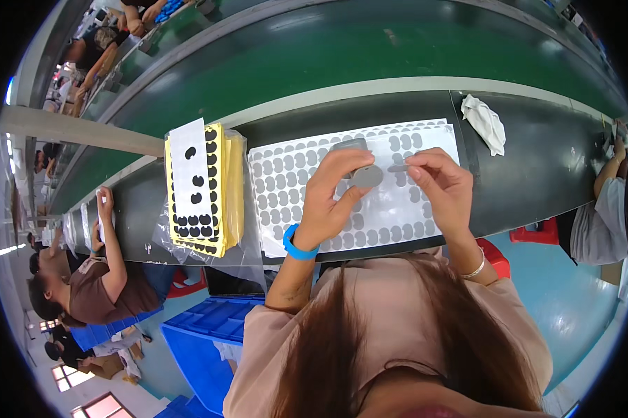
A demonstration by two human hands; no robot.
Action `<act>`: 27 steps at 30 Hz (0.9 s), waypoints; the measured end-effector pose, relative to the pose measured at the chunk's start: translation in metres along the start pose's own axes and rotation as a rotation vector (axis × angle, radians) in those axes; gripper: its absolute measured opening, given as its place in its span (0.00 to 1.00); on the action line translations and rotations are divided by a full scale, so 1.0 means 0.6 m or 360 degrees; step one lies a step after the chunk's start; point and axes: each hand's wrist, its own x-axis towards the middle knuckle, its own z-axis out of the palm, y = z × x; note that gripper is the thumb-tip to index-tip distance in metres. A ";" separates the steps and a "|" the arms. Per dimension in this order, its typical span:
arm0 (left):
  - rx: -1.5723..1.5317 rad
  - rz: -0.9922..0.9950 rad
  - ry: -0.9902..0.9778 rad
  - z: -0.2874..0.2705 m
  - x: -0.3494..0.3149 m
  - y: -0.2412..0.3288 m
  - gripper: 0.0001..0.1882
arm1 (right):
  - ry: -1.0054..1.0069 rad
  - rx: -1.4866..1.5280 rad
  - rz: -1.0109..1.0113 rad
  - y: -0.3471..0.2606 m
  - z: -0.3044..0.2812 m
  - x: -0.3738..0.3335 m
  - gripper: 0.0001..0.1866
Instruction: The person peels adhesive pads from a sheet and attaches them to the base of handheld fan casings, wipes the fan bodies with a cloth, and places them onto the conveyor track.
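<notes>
My left hand (328, 198) is closed in a pinch on a flat grey rounded piece (367, 176), held up by its edge between thumb and fingers. Just to its right, my right hand (447, 191) pinches a small grey sticker (397, 168) between thumb and forefinger. The two pieces are close together but look apart. Beneath both hands lies a stack of white sheets (436, 138) printed with rows of grey kidney-shaped stickers, with blank gaps near my right hand. A dark grey object (350, 145), partly hidden behind my left fingers, rests on the sheets.
Left of the sheets, yellow sheets (220, 202) with black stickers lie on clear plastic, topped by a white strip (192, 171). A crumpled white cloth (484, 124) is at the right. Beyond the dark table runs a green conveyor belt (369, 52). Blue crates (202, 348) stand below; co-workers sit either side.
</notes>
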 end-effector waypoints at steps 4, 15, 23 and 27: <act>-0.0098 -0.0084 0.0066 -0.005 -0.007 0.013 0.17 | -0.0032 0.0065 0.0016 -0.008 0.017 -0.009 0.08; 0.0072 -0.0015 0.0162 -0.008 -0.008 0.016 0.18 | -0.0016 0.0095 -0.0024 -0.036 0.039 -0.013 0.09; 0.0250 0.0019 0.0181 -0.003 -0.011 0.030 0.20 | -0.0039 -0.0077 -0.0350 -0.038 0.044 -0.010 0.07; 0.0379 -0.0012 0.0225 -0.006 -0.016 0.037 0.21 | 0.0030 -0.0297 -0.0522 -0.044 0.049 -0.009 0.06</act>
